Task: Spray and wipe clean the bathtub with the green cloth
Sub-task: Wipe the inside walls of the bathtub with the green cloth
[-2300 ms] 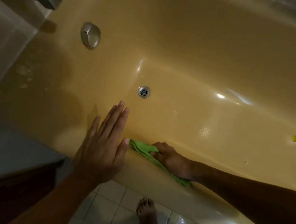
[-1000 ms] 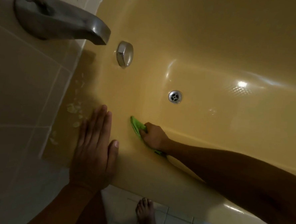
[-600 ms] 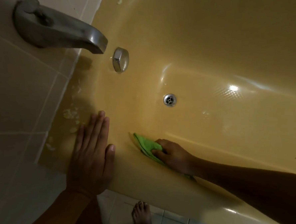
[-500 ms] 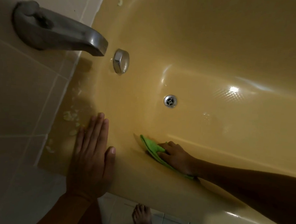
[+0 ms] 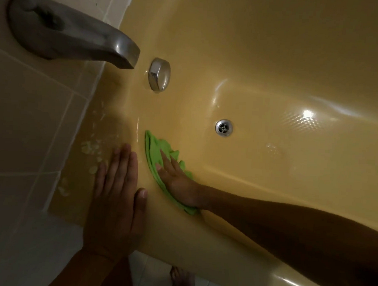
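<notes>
No text, label, brand, number or sign can be read anywhere in view.

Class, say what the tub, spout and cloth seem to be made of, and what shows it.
Tub: glossy yellow enamel or acrylic, cannot tell which; sharp light glints show the gloss. Spout: grey metal, brushed, with a dull sheen. Cloth: soft green fabric, perhaps microfibre; it folds and wrinkles.

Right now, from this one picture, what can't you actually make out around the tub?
Head view only:
The green cloth: the part under the right hand is hidden.
The bathtub: its far end is cut off by the right edge.
The pale flecks on the rim by the left hand: too blurred to tell foam from chipping.
The foot: dark, cut by the bottom edge.
</notes>
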`<state>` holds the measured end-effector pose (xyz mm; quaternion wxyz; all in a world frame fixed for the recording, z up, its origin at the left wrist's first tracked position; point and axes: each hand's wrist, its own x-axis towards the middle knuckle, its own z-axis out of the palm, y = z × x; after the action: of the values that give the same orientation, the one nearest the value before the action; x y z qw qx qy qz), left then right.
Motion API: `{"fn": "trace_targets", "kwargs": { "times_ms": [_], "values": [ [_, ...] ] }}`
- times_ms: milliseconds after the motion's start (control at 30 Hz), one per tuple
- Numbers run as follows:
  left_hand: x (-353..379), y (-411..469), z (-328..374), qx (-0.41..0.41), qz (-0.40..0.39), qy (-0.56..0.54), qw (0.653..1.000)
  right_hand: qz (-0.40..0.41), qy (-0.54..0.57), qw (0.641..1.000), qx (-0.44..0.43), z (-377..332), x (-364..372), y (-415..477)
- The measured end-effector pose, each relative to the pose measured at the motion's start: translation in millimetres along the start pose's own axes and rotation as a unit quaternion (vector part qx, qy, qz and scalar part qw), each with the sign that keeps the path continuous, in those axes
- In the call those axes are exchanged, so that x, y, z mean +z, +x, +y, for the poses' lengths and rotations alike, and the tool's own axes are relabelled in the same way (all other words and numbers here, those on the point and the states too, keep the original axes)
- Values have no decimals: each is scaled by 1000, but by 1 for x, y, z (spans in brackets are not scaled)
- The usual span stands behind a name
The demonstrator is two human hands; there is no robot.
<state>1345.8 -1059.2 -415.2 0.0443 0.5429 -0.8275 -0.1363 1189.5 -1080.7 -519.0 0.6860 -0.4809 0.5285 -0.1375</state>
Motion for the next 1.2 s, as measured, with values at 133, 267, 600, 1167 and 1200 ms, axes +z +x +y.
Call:
{"fn": "trace_targets", "kwargs": {
  "times_ms": [133,267,600,1167,1200],
  "values": [
    [-1,2,3,-11,-11,19,1000,38,-64,997,-5,4,-1,-29],
    [-3,2,5,-15,-16,45,999,133,-30,990,-22,-14,-1,-24],
    [-3,1,3,-20,-25,46,998,328,60,939,-85,-72,-17,56],
    [0,3,4,-2,-13,85,996,42,32,995,84,29,-10,49],
    [0,4,4,0,-14,87,996,39,10,996,82,27,-13,48]
  ]
}}
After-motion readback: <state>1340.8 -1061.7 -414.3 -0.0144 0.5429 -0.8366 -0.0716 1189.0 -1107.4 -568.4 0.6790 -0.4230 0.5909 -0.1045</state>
